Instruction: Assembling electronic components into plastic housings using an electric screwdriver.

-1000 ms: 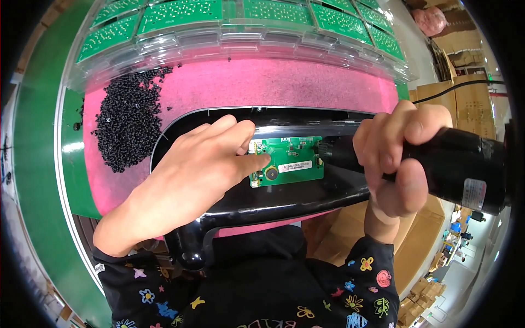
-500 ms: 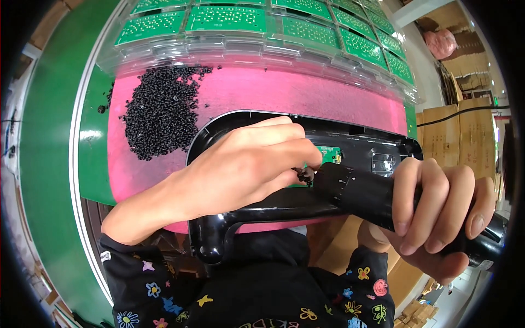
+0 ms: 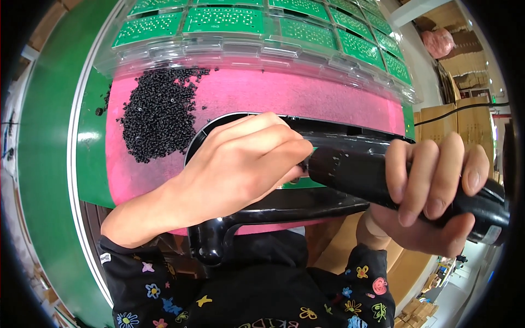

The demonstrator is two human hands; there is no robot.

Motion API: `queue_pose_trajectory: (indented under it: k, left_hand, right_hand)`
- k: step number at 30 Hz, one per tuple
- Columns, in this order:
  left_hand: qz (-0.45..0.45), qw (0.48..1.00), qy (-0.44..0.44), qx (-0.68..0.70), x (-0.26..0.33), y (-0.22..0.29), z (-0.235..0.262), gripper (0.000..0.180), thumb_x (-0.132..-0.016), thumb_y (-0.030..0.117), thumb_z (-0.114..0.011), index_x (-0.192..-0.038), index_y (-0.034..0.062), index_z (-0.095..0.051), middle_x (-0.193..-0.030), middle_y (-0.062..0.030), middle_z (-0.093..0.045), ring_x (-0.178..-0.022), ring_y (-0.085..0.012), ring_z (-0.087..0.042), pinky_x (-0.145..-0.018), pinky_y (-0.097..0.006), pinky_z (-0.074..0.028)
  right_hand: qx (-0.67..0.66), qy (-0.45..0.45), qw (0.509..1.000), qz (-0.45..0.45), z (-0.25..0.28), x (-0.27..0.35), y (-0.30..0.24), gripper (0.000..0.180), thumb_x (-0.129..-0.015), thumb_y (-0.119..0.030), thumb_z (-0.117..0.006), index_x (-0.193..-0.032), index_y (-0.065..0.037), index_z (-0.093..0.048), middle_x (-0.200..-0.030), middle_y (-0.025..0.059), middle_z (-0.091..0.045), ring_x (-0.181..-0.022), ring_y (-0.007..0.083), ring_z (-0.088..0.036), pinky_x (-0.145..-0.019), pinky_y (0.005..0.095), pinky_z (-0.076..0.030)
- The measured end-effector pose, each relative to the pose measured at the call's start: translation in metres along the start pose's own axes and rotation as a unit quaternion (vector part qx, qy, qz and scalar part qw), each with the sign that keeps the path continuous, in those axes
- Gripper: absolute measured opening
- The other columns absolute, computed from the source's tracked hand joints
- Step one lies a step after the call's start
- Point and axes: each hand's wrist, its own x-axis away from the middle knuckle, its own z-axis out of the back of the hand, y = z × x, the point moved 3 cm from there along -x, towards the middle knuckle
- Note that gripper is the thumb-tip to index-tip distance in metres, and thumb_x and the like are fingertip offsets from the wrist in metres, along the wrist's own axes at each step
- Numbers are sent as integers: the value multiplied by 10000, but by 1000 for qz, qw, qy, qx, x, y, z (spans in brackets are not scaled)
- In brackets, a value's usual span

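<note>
My right hand [image 3: 437, 183] is wrapped round a black electric screwdriver [image 3: 350, 174], which lies almost level with its tip end pointing left. At that tip end my left hand [image 3: 240, 156] is closed in a pinch on small black screws, mostly hidden by the fingers. Beneath both hands lies a black plastic housing [image 3: 210, 235], a long shell with its hollow side up. Part of a green circuit board [image 3: 291, 185] shows inside it; hand and screwdriver cover the rest.
A heap of small black screws [image 3: 158, 117] lies on the pink mat [image 3: 262, 90], left of the housing. Behind the mat, clear plastic trays [image 3: 240, 57] hold several green circuit boards [image 3: 224, 20]. Cardboard boxes [image 3: 437, 126] stand at the right, with a black cable [image 3: 459, 113] in front.
The screwdriver's tip end has moved slightly left and up, meeting my left fingertips. My left hand has shifted a little left, and the screws between its fingers show less.
</note>
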Motion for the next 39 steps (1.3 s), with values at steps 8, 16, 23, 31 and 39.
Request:
queue_pose_trajectory:
  k: [8, 16, 23, 31, 39]
  left_hand:
    - [36, 981, -20, -188, 2, 2, 10, 272, -662, -49, -712, -921, -5, -643, -792, -80, -636, -714, -274, -609, -674, -369, -492]
    - [84, 983, 7, -163, 4, -6, 6, 127, -790, 2, -722, -838, -4, -605, -719, -116, -580, -634, -293, -562, -546, -376, -449]
    - [135, 978, 19, -155, -1, -2, 1, 169, -813, 43, -719, -803, -5, -557, -700, -124, -523, -648, -328, -566, -562, -403, -460]
    - [134, 974, -61, -170, 12, -7, 4, 150, -793, 48, -714, -880, -7, -604, -798, -138, -579, -732, -344, -613, -590, -427, -490]
    - [127, 976, -134, -117, 11, -10, -2, 165, -784, 86, -718, -871, -1, -609, -803, -123, -588, -749, -335, -616, -609, -430, -493]
  right_hand:
    - [114, -13, 990, -79, 4, -1, 8, 324, -847, -246, -680, -1051, -122, -460, -773, -2, -504, -499, 91, -457, -549, 284, -399]
    - [154, 63, 981, -104, 1, 9, 26, 335, -833, -247, -688, -1048, -120, -466, -748, 2, -492, -482, 92, -417, -514, 280, -378]
    - [156, 64, 976, -142, 0, 10, 30, 340, -823, -230, -714, -1012, -120, -453, -740, -1, -489, -489, 96, -425, -521, 282, -383]
    - [207, 50, 961, -175, -6, 9, 43, 369, -863, -277, -727, -1016, -109, -436, -703, -12, -458, -505, 91, -436, -516, 264, -391]
    - [76, 43, 989, -116, -2, 16, 25, 320, -830, -61, -691, -1064, -75, -473, -752, 38, -529, -632, 146, -520, -639, 316, -459]
